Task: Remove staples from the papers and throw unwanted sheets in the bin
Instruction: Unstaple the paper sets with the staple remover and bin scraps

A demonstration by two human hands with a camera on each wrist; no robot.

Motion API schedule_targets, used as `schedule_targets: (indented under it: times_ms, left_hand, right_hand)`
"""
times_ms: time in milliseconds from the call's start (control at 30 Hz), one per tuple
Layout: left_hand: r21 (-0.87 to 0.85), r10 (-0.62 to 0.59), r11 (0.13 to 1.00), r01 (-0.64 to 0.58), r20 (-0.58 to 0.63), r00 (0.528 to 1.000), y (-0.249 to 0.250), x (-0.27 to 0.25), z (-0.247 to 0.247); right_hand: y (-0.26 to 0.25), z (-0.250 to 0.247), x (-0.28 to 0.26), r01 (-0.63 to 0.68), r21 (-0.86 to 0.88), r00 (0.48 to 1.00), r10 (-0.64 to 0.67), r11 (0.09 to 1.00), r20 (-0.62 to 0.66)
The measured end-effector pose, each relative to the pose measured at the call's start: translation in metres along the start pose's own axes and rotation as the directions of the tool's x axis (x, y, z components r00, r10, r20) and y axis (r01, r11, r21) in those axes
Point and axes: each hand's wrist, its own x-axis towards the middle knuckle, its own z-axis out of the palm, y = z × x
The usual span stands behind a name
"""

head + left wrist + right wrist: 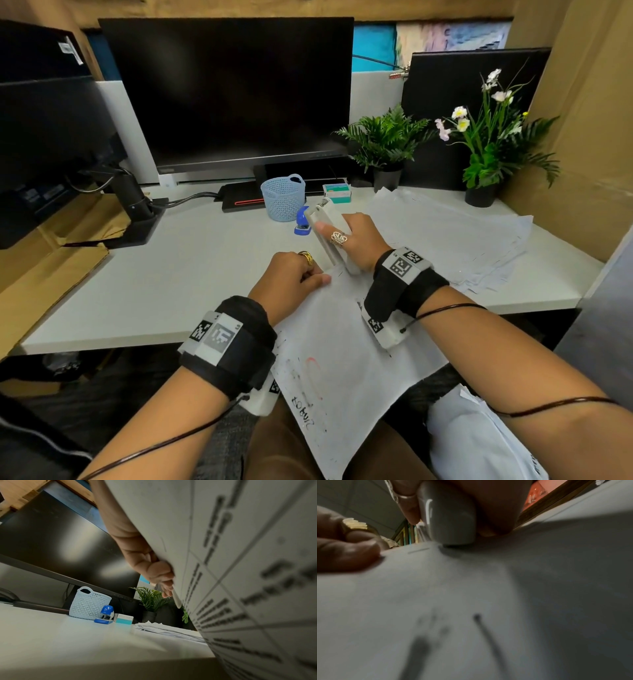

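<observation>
- The left hand (291,274) pinched the top corner of a white stapled set of printed sheets (342,359), thumb on top and curled fingers (159,572) beneath.
- The sheets hung over the near edge of the white desk (171,274), slanting down toward the person's lap.
- The right hand (359,240) gripped a long white plastic stapler (330,236), its fingers wrapped round the body.
- The stapler's near end touched the paper just right of a thin metal staple (418,550) in that corner.
- A loose pile of white papers (455,233) lay on the right of the desk.
- Farther off stood a pale blue lattice basket (282,197), with a small blue stapler (303,222) and a teal staple box (337,192) beside it.
</observation>
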Motion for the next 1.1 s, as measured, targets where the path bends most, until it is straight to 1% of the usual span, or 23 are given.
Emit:
schedule_targets:
  times_ms: [167,233,267,333,400,467,500,533,567,667,733,800,833,867,900,933,967,1000,1033,1067,1100]
  left_hand:
    - [0.090,-0.005,0.996,0.001,0.046,0.999,-0.005,0.000,0.001]
    - [0.176,-0.019,0.984,0.006,0.072,0.997,-0.008,0.001,0.002]
    - [0.225,-0.026,0.974,0.005,0.087,0.996,-0.009,0.000,0.003]
    - [0.284,-0.041,0.959,0.005,0.123,0.992,-0.012,-0.002,0.007]
    - [0.296,-0.057,0.955,0.004,0.169,0.984,-0.015,-0.006,0.012]
    - [0.301,-0.072,0.954,0.008,0.205,0.976,-0.017,-0.010,0.017]
    - [0.302,-0.078,0.953,0.010,0.217,0.973,-0.019,-0.012,0.019]
    - [0.300,-0.080,0.954,0.011,0.219,0.972,-0.020,-0.013,0.021]
    - [0.294,-0.079,0.956,0.012,0.214,0.974,-0.021,-0.013,0.021]
    - [0.261,-0.063,0.965,0.008,0.204,0.977,-0.024,-0.015,0.021]
    - [0.222,-0.045,0.975,0.000,0.200,0.979,-0.025,-0.015,0.021]
    - [0.190,-0.027,0.982,-0.012,0.200,0.980,-0.026,-0.015,0.021]
    - [0.179,-0.016,0.984,-0.020,0.198,0.980,-0.027,-0.015,0.021]
    - [0.172,-0.003,0.985,-0.031,0.196,0.981,-0.028,-0.016,0.021]
    - [0.181,0.013,0.982,-0.048,0.190,0.982,-0.030,-0.016,0.021]
    - [0.214,0.037,0.974,-0.075,0.176,0.984,-0.031,-0.017,0.020]
    - [0.272,0.064,0.957,-0.105,0.156,0.986,-0.030,-0.018,0.019]
    - [0.338,0.093,0.932,-0.132,0.128,0.987,-0.028,-0.019,0.018]
    - [0.395,0.123,0.906,-0.153,0.100,0.987,-0.026,-0.020,0.018]
    - [0.431,0.158,0.886,-0.173,0.070,0.985,-0.023,-0.020,0.018]
    - [0.446,0.192,0.874,-0.190,0.043,0.981,-0.020,-0.019,0.019]
  right_hand:
    - [0.007,0.011,0.000,0.013,-0.066,0.997,-0.018,0.998,-0.078]
    - [0.008,0.016,0.003,-0.059,-0.110,0.997,0.054,0.992,-0.051]
    - [0.008,0.017,0.006,-0.128,-0.136,0.992,0.128,0.982,-0.015]
    - [0.010,0.018,0.015,-0.286,-0.206,0.951,0.304,0.936,0.059]
    - [0.015,0.019,0.025,-0.411,-0.236,0.888,0.445,0.881,0.115]
    - [0.020,0.019,0.035,-0.478,-0.306,0.822,0.542,0.823,0.174]
    - [0.021,0.020,0.038,-0.480,-0.367,0.800,0.569,0.797,0.189]
    - [0.021,0.021,0.041,-0.472,-0.421,0.791,0.583,0.774,0.186]
    - [0.020,0.023,0.043,-0.458,-0.463,0.796,0.582,0.759,0.166]
    - [0.019,0.032,0.050,-0.394,-0.558,0.848,0.523,0.730,0.085]
    - [0.021,0.039,0.054,-0.353,-0.630,0.853,0.515,0.692,0.088]
    - [0.016,0.038,0.053,-0.268,-0.710,0.864,0.488,0.651,0.121]
    - [0.011,0.034,0.050,-0.215,-0.717,0.894,0.429,0.663,0.128]
    - [0.005,0.027,0.043,-0.168,-0.681,0.933,0.337,0.713,0.123]
    - [-0.003,0.020,0.033,-0.123,-0.591,0.967,0.231,0.797,0.110]
    - [-0.010,0.011,0.021,-0.053,-0.476,0.987,0.119,0.878,0.111]
    - [-0.015,0.000,0.006,0.016,-0.393,0.987,0.048,0.919,0.153]
    - [-0.016,-0.011,-0.010,0.072,-0.367,0.972,0.017,0.928,0.235]
    - [-0.011,-0.022,-0.022,0.106,-0.417,0.947,0.037,0.903,0.320]
    - [-0.004,-0.031,-0.034,0.131,-0.511,0.922,0.085,0.849,0.378]
    - [0.008,-0.039,-0.043,0.145,-0.593,0.914,0.122,0.792,0.387]
